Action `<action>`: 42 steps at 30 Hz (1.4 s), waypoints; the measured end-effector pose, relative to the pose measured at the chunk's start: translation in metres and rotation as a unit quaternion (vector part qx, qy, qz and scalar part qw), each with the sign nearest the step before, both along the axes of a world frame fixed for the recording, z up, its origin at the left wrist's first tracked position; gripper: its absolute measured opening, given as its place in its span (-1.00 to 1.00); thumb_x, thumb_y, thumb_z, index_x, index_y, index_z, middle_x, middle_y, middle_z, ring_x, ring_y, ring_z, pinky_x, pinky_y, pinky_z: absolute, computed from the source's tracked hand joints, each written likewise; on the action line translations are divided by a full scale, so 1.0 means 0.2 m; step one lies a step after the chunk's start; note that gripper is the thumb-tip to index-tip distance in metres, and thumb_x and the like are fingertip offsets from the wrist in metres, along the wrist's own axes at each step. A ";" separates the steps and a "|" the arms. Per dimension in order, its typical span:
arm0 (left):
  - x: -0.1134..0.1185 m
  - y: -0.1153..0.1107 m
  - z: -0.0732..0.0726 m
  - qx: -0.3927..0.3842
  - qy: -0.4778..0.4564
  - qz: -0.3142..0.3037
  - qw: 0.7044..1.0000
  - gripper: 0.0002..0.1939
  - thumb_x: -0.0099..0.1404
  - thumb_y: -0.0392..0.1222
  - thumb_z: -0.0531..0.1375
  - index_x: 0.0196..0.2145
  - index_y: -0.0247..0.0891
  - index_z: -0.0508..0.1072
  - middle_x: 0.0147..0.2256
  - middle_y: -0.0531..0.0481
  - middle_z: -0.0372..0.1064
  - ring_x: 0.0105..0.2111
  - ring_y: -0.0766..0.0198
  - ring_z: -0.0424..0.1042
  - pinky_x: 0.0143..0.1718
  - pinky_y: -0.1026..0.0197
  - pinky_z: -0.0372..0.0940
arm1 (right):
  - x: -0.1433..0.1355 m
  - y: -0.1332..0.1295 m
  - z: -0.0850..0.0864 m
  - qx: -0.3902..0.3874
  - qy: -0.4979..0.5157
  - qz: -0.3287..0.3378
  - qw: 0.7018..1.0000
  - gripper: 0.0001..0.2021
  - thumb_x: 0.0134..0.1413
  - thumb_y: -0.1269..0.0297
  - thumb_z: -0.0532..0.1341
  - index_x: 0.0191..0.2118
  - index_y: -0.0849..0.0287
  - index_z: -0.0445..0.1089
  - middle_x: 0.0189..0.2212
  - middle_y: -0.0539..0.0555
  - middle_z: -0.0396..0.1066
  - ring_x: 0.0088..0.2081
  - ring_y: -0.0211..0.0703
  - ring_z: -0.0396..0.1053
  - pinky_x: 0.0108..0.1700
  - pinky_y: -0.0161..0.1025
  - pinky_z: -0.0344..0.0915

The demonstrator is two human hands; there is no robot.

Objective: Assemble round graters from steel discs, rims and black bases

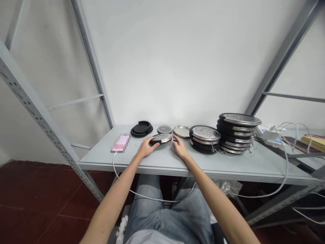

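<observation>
My left hand (148, 146) grips the left edge of a round case (163, 137) with a perforated silver top and a black rim section. The case is tilted slightly just above the table. My right hand (179, 147) is by the case's right edge, its thumb and fingers apart, near a small metal hook or chain there. Whether its fingertips touch the case is hard to tell. Behind the case lie a loose perforated silver disc (164, 129) and a shallow silver tray (181, 131). Several black plastic round pieces (141, 128) are stacked at the left.
Right of my hands stand a short stack (205, 139) and a taller stack (237, 133) of similar round cases, with hooks hanging out. A blurred pink phone (121, 142) with a white cable lies at the left. Cables and yellow pieces (313, 141) are far right; metal posts frame the table (157, 161).
</observation>
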State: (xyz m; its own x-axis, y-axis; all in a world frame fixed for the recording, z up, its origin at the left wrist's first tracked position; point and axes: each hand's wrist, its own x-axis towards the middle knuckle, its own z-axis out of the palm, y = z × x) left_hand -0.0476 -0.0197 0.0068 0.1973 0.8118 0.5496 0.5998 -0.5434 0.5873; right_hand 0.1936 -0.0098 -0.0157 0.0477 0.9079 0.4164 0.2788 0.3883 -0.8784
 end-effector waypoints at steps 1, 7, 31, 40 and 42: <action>0.00 0.00 0.00 -0.005 -0.005 0.002 1.000 -0.52 0.26 0.08 0.25 0.05 -0.24 0.44 0.04 -0.18 0.44 0.07 0.00 0.40 0.18 -0.10 0.22 | 0.00 0.00 0.00 -0.002 -0.003 -0.003 1.000 -0.48 -0.02 0.24 0.10 0.11 0.17 0.38 0.11 0.22 0.39 0.06 0.09 0.39 0.15 0.09 0.27; 0.00 0.00 0.00 -0.016 -0.013 0.001 1.000 -0.53 0.29 0.08 0.22 0.05 -0.23 0.44 0.03 -0.17 0.46 0.07 0.00 0.41 0.17 -0.09 0.24 | -0.01 0.01 -0.02 -0.007 -0.010 -0.008 1.000 -0.46 -0.06 0.28 0.18 0.13 0.13 0.34 0.02 0.23 0.45 0.02 0.07 0.42 0.07 0.07 0.35; 0.00 -0.01 0.01 -0.013 -0.039 0.001 0.999 -0.52 0.31 0.10 0.18 0.08 -0.21 0.39 0.07 -0.16 0.41 0.11 0.02 0.36 0.18 -0.06 0.21 | -0.03 -0.12 0.11 0.151 -0.064 -0.052 0.985 -0.69 0.02 0.12 0.29 -0.11 0.07 0.55 -0.07 0.16 0.52 0.01 0.08 0.39 0.16 0.06 0.24; -0.01 -0.02 0.01 0.043 0.021 -0.012 0.999 -0.33 0.33 -0.03 0.19 0.32 -0.14 0.08 0.28 -0.16 0.15 0.29 0.05 0.12 0.30 -0.05 0.05 | -0.03 -0.15 0.13 0.175 -0.059 -0.095 0.978 -0.68 0.08 0.04 0.27 -0.12 0.09 0.55 -0.15 0.16 0.48 -0.05 0.07 0.36 0.10 0.01 0.26; -0.01 -0.01 0.01 0.043 0.023 -0.022 0.999 -0.36 0.35 -0.05 0.16 0.32 -0.15 0.10 0.27 -0.16 0.16 0.28 0.07 0.14 0.30 -0.05 0.05 | -0.03 -0.15 0.13 0.173 -0.052 -0.108 0.978 -0.68 0.08 0.03 0.26 -0.12 0.09 0.55 -0.15 0.16 0.48 -0.04 0.08 0.35 0.10 0.01 0.25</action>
